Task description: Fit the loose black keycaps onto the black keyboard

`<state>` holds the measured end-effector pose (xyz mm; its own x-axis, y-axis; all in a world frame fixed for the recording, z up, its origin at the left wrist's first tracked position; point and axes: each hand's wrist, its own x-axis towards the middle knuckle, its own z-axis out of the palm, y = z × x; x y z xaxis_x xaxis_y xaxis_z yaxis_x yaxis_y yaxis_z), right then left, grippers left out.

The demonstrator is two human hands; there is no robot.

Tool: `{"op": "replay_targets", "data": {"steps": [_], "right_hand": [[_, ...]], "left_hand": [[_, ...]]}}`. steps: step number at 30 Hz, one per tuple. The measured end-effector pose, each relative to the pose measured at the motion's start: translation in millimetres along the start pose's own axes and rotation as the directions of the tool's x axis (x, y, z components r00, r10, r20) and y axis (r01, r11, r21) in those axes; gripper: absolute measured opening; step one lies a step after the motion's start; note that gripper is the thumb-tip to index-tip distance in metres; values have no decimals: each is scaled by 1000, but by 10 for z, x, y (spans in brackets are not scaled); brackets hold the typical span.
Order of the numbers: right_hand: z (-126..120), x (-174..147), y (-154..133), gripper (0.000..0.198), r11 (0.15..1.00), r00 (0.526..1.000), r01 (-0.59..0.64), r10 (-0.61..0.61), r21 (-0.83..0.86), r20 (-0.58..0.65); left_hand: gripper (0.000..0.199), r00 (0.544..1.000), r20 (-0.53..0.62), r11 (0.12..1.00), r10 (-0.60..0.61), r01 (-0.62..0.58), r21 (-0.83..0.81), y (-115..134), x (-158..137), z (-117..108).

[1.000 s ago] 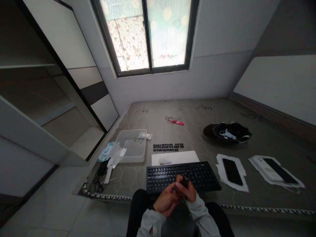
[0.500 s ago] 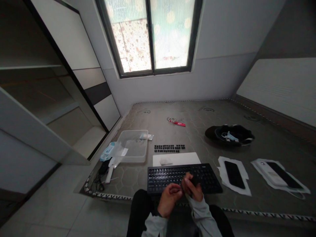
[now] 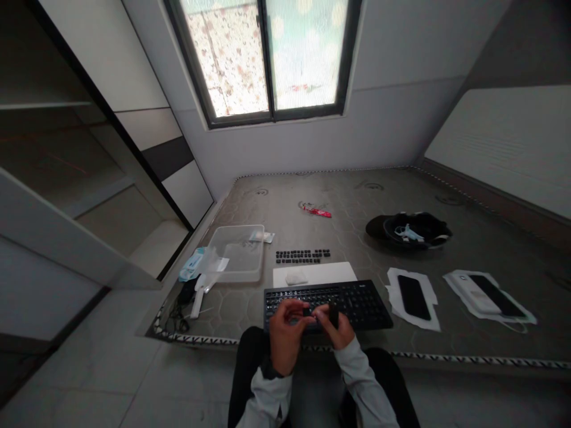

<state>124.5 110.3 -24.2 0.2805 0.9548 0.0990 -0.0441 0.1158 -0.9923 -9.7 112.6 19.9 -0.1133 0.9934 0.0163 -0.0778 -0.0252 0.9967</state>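
Note:
A black keyboard (image 3: 371, 303) lies at the mattress edge, below both hands. Its left and middle part looks stripped of keycaps, while the right part is dark. My left hand (image 3: 285, 333) pinches a small black keycap (image 3: 306, 311) between thumb and fingertips. My right hand (image 3: 339, 333) is closed around a short dark object (image 3: 333, 312) that stands up from the fist; its kind is unclear. The right fingertips meet the left ones beside the keycap. Behind the keyboard, several loose keycaps (image 3: 302, 255) sit in rows, beyond a white sheet (image 3: 330, 271) bearing a small pale cloth or wipe (image 3: 296, 277).
To the left stands a clear plastic box (image 3: 241, 275), near a blue packet (image 3: 193, 264) and black cables (image 3: 181, 321). On the right lie a phone (image 3: 414, 297), another phone-like device (image 3: 495, 294) and a black cap (image 3: 410, 230). A red strip (image 3: 319, 212) rests farther back.
Both hands have risen slightly from the keyboard's front and come together at the fingertips. The keycap now shows in the left fingers, the dark object upright in the right. The view has tilted down slightly.

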Motion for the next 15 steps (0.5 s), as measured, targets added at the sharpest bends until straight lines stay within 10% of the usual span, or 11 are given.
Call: {"op": "replay_targets", "data": {"steps": [15], "right_hand": [[-33, -31, 7, 58, 990, 984, -129, 135, -58, 118]], "left_hand": [[31, 960, 277, 996, 41, -63, 69, -51, -68, -38]]}}
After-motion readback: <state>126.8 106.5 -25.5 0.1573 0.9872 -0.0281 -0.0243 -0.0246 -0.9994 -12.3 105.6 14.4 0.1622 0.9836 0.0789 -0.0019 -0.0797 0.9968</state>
